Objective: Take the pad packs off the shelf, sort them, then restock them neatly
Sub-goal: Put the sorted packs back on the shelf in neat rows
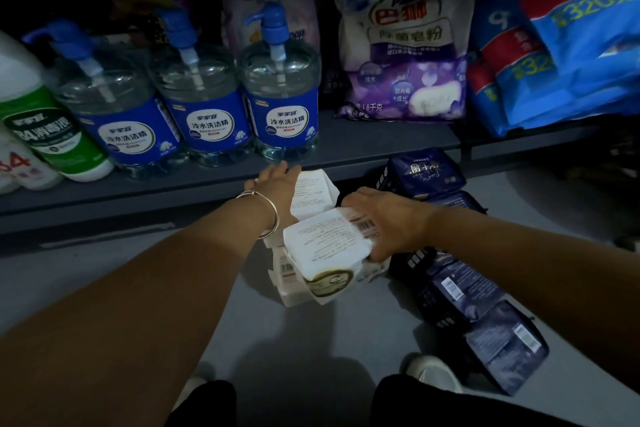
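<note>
- Step in hand, by my reading: sorting. White pad packs (323,246) gather in a stack on the grey floor (138,288), centre, just near of the shelf edge (173,198); dark navy pad packs (460,291) lie in a loose row to the right, running from far to near.
- Top white pack (329,236): tilted, resting on the pile below it, barcode toward the right. A further white pack (313,192) stands behind it, on the far side.
- Advice: square the white packs edge to edge before adding more, since the tilted top one looks liable to slide; keep white and navy apart so each group lifts back to the shelf as 1 block.
- Left hand (275,184): reached forward past the stack to the far white pack, back of hand up, bangle (266,215) at the wrist. Fingers lie beyond the pack and mostly hidden; whether they curl on it, I cannot tell.
- Right hand (384,222): palm down, laid against the right end of the top white pack, fingers wrapped over its edge and gripping it.
- Both forearms: extended, converging on the stack from near left and near right.
- Shelf stock, far: 3 pump bottles (211,107), a green-label bottle (45,128), a purple powder bag (405,55).
</note>
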A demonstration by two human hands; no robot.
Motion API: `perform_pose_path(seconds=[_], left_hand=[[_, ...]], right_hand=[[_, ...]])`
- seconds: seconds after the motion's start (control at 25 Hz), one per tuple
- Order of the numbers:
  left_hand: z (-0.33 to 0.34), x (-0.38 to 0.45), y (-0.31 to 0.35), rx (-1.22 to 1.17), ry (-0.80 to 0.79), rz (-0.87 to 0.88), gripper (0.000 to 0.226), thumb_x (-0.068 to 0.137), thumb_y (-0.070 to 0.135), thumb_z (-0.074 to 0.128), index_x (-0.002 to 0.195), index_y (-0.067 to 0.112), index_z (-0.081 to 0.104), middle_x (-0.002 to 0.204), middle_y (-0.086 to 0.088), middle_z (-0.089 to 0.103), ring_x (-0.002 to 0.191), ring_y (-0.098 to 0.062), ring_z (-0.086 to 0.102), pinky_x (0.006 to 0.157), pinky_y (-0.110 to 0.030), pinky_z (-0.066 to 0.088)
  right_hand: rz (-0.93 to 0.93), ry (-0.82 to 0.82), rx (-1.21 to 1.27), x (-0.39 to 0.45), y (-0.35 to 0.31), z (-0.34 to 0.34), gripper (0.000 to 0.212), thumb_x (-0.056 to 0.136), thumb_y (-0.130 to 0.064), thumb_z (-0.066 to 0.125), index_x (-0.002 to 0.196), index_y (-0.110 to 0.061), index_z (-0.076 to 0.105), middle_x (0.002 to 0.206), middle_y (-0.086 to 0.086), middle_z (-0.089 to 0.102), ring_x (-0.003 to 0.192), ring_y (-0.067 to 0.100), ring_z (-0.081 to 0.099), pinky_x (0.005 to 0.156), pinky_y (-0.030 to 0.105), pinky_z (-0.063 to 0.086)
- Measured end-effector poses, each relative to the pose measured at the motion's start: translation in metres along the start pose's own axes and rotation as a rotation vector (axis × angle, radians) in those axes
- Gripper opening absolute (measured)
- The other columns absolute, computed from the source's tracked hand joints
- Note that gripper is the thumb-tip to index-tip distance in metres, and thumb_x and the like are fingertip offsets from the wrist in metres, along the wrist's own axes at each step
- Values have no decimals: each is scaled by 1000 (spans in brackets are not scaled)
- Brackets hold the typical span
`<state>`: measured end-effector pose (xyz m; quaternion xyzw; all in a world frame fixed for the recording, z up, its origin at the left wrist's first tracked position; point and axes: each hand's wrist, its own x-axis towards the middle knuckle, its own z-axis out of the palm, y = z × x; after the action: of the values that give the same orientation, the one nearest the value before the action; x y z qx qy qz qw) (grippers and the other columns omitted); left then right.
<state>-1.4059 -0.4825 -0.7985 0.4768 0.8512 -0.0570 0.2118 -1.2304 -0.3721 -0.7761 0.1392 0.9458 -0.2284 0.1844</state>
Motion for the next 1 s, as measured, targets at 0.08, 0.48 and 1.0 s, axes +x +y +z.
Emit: perform_pose_path(seconds=[0.08,0.48,1.0], left_hand=[[1,3,3,57,-29,-24,101,81,32,69,150,19,-2,158,-6,1,146,-26,2,114,-48,15],[-12,12,0,-57,16,-71,70,73,43,71,130,17,38,130,-5,38,123,-27,38,100,-44,39],[-209,-120,4,-160,159,-113,54,69,34,77,114,16,55,110,-4,63,96,-20,61,84,-32,52]], right_hand=[[-13,1,-5,0,7,-11,81,65,-19,81,134,-19,37,119,-2,42,109,13,45,97,28,44],[85,-114,328,-3,16,-56,71,65,-6,82,126,-19,49,111,-4,61,104,15,59,91,29,51],[-51,37,358,-95,-61,-185,56,69,4,76,120,-10,57,106,2,65,100,20,63,86,29,53]])
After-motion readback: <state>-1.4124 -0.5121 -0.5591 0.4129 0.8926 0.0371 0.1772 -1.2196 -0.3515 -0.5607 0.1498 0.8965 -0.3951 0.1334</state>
